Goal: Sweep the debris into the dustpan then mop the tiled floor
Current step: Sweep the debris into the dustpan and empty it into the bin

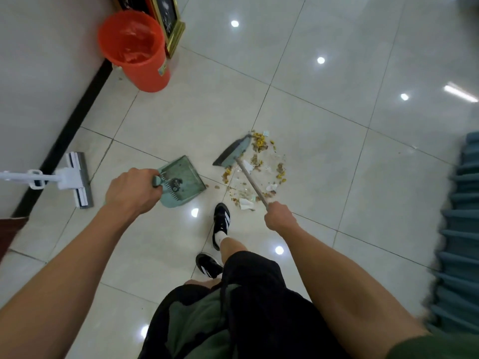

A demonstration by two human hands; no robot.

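On the pale tiled floor, just ahead of the person's feet, lies the debris: yellow-brown crumbs and scraps of white paper scattered across a tile joint. The green broom head rests at the far left edge of that mess, its wooden handle slanting back over the litter to the right hand, which is curled tight round the handle's end. Just left of the pile sits the green dustpan, its open lip turned toward the crumbs, a few dark bits already inside by the comb teeth. The left hand grips the dustpan's handle in a closed fist. One black sneaker with white stripes is planted between pan and litter; the other is behind it. Further left, a white sponge mop lies on the floor by the wall's black skirting. Beyond, against the wall, stands an orange bucket lined with a bag, beside a gold-framed picture. Teal fabric edges the right side.
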